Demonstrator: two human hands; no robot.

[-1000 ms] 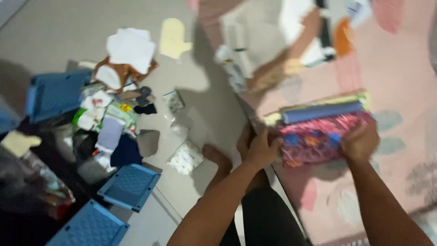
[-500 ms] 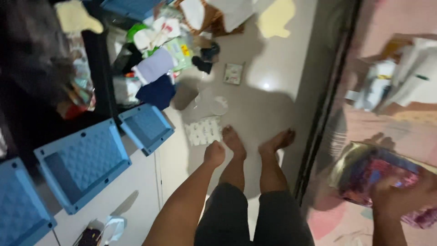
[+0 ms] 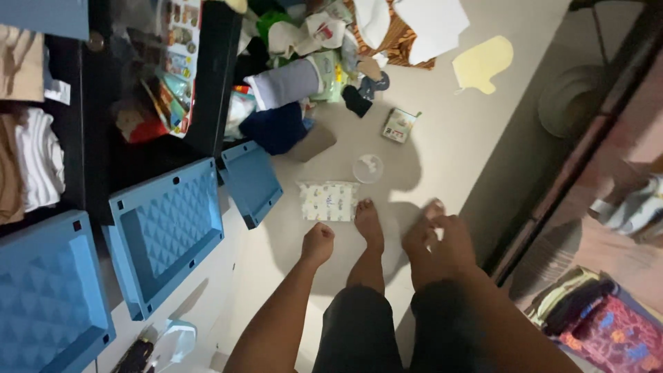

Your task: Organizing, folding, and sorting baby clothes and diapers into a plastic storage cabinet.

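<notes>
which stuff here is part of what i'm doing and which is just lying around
Likely in play: white patterned packet, nearest the empty left hand and right hand; red folded bundle at right.
Lying about: blue drawers, clothes pile, yellow mitt, small box, clear lid.

Bare-armed and barefoot, in dark knee-length shorts; left hand (image 3: pixel 318 243) at seven o'clock of frame centre, right hand (image 3: pixel 452 242) at four o'clock, no sleeves, rings or watch visible.
</notes>
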